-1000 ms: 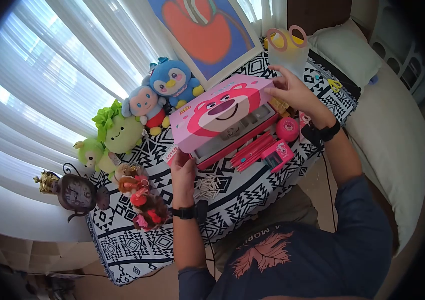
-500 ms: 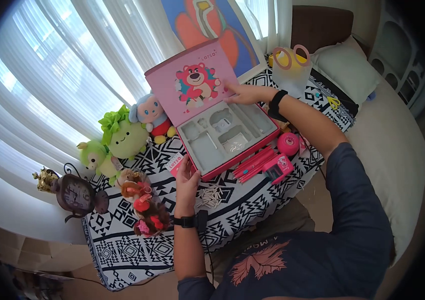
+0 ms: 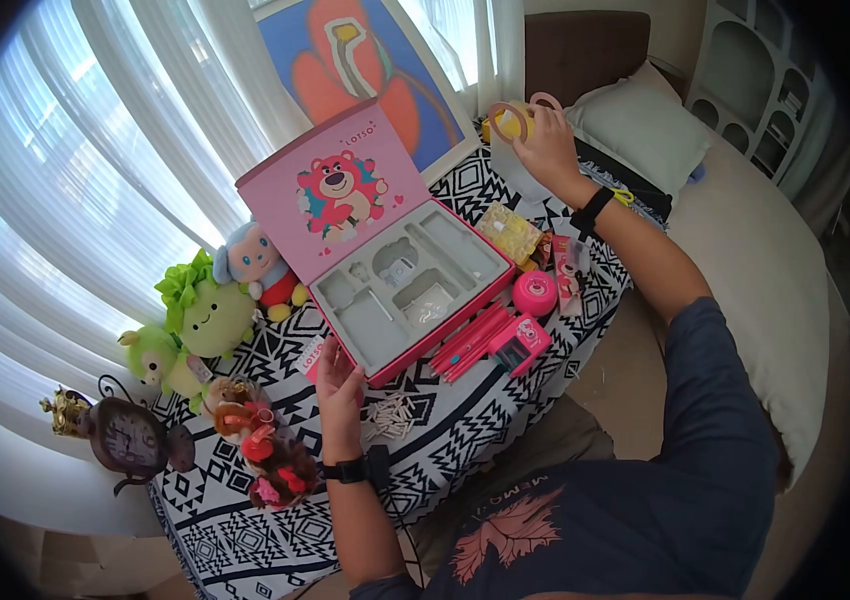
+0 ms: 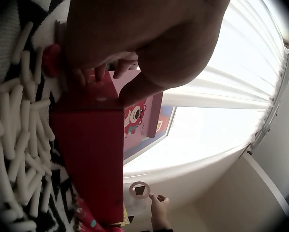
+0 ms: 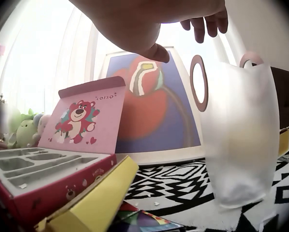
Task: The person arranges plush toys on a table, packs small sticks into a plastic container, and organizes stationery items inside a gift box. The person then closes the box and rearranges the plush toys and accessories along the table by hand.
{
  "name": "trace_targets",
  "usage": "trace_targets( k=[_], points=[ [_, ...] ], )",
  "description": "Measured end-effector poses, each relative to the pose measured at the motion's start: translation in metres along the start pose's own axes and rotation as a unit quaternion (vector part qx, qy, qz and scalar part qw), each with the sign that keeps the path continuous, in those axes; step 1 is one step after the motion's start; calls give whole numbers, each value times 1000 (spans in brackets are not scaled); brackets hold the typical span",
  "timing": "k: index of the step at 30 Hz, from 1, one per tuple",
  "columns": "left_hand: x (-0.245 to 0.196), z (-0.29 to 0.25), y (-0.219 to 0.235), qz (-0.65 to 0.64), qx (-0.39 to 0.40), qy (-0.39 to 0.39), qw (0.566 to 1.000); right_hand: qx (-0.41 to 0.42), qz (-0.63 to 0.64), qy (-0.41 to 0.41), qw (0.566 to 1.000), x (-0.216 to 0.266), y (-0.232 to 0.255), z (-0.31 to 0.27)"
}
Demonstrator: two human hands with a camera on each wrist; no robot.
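Note:
A pink gift box (image 3: 375, 377) with a grey moulded insert stands with its lid (image 3: 405, 185) raised; a pink bear is printed inside the lid. My left hand (image 3: 341, 392) holds the box's near left corner, its fingers on the side wall and thumb at the top edge in the left wrist view. At the back right, my right hand (image 3: 548, 150) is held up by the ring handles of a frosted bag (image 5: 241, 140). In the right wrist view its fingers and thumb are spread apart above one handle (image 5: 198, 83), with nothing between them.
Pink pencils (image 3: 467, 343), a pink sharpener (image 3: 521, 343), a round pink case (image 3: 535, 293) and a yellow box (image 3: 509, 236) lie right of the gift box. White sticks (image 3: 390, 416) are piled in front. Plush toys (image 3: 210, 315) and a clock (image 3: 128, 435) stand left.
The lid has swung from partly lowered to raised. My right hand has let go of it and moved right to the bag's handles. My left hand stays at the box's near left corner.

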State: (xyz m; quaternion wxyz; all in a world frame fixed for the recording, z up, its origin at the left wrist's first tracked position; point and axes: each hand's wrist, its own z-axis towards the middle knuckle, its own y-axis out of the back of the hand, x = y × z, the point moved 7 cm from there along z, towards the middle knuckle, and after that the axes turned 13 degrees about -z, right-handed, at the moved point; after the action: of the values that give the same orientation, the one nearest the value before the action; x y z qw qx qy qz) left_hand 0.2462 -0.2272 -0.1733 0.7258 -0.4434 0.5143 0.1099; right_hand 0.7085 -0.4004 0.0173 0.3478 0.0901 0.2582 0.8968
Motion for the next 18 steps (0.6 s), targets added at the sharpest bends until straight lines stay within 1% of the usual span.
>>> trace_targets(
  k=[1, 2, 4, 5, 6, 7, 8, 9, 10, 12, 13, 14, 15, 16, 17, 18],
  points=[
    [-2, 0, -1, -2, -4, 9, 1000, -37, -30, -15, 999, -12, -7, -4],
    [-2, 0, -1, -4, 1, 13, 1000, -36, -37, -16, 999, -23, -14, -11],
    [-5, 2, 1, 22, -14, 2, 1000, 119, -37, 1, 992, -39, -42, -21],
    [-6, 3, 4, 9, -29, -27, 999, 173, -12, 25, 985, -44, -51, -20],
    [-5, 5, 4, 7, -24, -26, 999, 170, -16, 22, 985, -53, -52, -18],
    [-9, 4, 7, -47, -44, -59, 996, 164, 29, 27, 986, -50, -45, -14],
    [-14, 1, 10, -102, -66, -91, 988, 157, 74, 33, 984, -40, -31, -8],
    [-19, -1, 9, -136, -49, -100, 984, 122, 106, 33, 986, -31, -13, -1],
    [-23, -3, 8, -136, -48, -98, 985, 123, 104, 31, 986, -19, 4, 6],
    [-23, -7, 0, -217, 4, -46, 975, 91, 162, 57, 981, 12, 47, 20],
    [-15, -4, 2, -233, 56, -30, 970, 95, 163, 56, 981, 28, 68, 22],
    [-17, -8, -4, -232, 54, -26, 971, 74, 204, 96, 971, 52, 97, 22],
    [-20, -13, -23, -229, 93, 7, 969, 51, 245, 135, 959, 75, 124, 19],
    [-21, -16, -41, -225, 133, 41, 964, 56, 278, 152, 947, 95, 144, 13],
    [-17, -19, -49, -225, 143, 72, 961, 61, 311, 169, 933, 114, 164, 5],
    [-13, -21, -54, -223, 144, 75, 961, 79, 328, 185, 923, 135, 185, -5]
  ],
)
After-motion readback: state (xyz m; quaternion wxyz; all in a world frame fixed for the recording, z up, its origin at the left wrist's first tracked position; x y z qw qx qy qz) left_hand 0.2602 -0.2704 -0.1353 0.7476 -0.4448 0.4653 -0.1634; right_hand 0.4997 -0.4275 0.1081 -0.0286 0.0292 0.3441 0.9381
